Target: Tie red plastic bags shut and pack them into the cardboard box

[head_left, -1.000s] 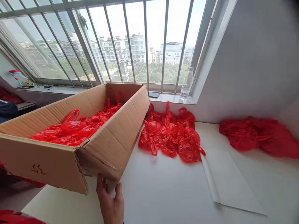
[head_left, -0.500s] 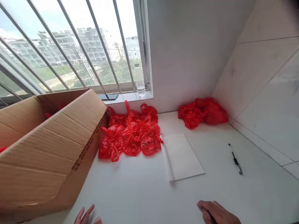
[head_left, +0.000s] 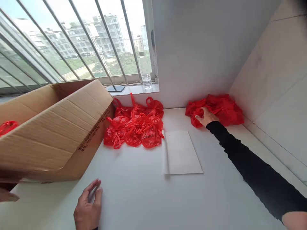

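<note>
My right hand (head_left: 207, 117), in a black sleeve, reaches into the pile of red plastic bags (head_left: 225, 110) at the back right. Its thumb and fingers pinch the crumpled plastic at the pile's near left side. On the table's near side, my left hand (head_left: 86, 207) rests with its thumb and index finger apart and nothing between them. Several tied red plastic bags (head_left: 135, 131) stand grouped by the wall; what they contain is hard to make out. A white paper pad (head_left: 183, 153) lies between these bags and my right arm.
A large open cardboard box (head_left: 59, 134) stands at left, with a red bag (head_left: 8, 127) showing at its rim. A blurred hand-like shape (head_left: 8, 195) is at the left edge. On the windowsill are a clear bottle (head_left: 145, 72) and a phone (head_left: 115, 88).
My right hand has moved forward to the pile of red bags and taken hold of plastic there. My left hand has come further into view. The pen at right no longer shows.
</note>
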### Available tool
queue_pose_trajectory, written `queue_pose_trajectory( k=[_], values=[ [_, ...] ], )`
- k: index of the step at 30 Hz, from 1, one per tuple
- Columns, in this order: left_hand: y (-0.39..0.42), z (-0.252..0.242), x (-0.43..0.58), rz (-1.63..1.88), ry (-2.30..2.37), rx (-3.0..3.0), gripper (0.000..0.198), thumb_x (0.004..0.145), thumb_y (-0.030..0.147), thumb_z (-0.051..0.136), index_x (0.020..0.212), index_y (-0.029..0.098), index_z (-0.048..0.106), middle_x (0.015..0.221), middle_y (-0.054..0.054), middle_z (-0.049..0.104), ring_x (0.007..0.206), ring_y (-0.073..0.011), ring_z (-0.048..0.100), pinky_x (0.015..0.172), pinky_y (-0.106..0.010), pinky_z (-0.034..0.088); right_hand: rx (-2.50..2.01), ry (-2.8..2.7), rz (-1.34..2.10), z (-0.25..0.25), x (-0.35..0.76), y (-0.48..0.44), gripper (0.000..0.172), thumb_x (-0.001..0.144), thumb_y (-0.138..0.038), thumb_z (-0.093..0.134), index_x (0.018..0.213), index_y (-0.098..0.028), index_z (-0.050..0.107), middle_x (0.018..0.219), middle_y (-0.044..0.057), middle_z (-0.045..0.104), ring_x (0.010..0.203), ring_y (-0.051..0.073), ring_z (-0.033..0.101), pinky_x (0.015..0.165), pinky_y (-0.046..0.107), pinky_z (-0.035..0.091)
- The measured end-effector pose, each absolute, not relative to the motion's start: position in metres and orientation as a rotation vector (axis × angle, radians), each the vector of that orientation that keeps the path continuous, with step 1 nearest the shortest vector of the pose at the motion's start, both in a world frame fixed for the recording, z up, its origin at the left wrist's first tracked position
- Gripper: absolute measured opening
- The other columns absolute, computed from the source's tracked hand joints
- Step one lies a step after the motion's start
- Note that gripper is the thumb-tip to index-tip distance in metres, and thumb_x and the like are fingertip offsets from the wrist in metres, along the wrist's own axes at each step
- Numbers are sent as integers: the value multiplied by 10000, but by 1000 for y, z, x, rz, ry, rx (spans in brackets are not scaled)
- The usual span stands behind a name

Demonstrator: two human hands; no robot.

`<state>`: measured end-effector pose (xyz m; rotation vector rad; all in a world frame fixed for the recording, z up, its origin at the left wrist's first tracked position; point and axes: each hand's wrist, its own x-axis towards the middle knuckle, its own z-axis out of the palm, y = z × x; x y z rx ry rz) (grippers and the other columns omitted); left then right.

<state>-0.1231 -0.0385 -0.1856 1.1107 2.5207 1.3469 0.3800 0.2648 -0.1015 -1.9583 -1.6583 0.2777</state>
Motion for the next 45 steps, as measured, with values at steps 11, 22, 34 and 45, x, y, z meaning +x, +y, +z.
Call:
queue_pose_trajectory(
  k=[11,22,34,45],
  values=[
    [-40,-183,-110,1499,2414,926,479,707,418,589,1121,183,647,1068,-107,731,1112,-307,655,1077,-517,424,-1565,-1642,364,-80,382,199,164,901,-427,580,934,-267,561,833,24,645,752,201,608,750,377,512],
    [-34,-136,33,1211,1646,1399,314,958,350,529,1259,282,589,1309,-54,614,1250,-220,552,1078,-412,432,-1236,-1810,1021,-71,261,28,85,963,-325,503,935,-261,551,849,-14,631,688,130,566,642,279,493],
    [-42,-125,12,1039,1497,1564,179,936,310,601,1100,296,670,995,-21,667,905,-177,608,779,-306,481,-1247,-1622,1207,-95,230,-1,111,958,-356,561,946,-254,606,859,-21,614,737,121,578,711,276,494],
    [-52,-127,-1,1118,1440,1332,174,940,345,597,1082,279,673,984,-16,665,874,-162,632,776,-284,509,-1083,-1328,1339,-98,219,4,295,985,-402,498,1258,-290,493,1075,63,666,944,202,670,825,393,597]
  ],
)
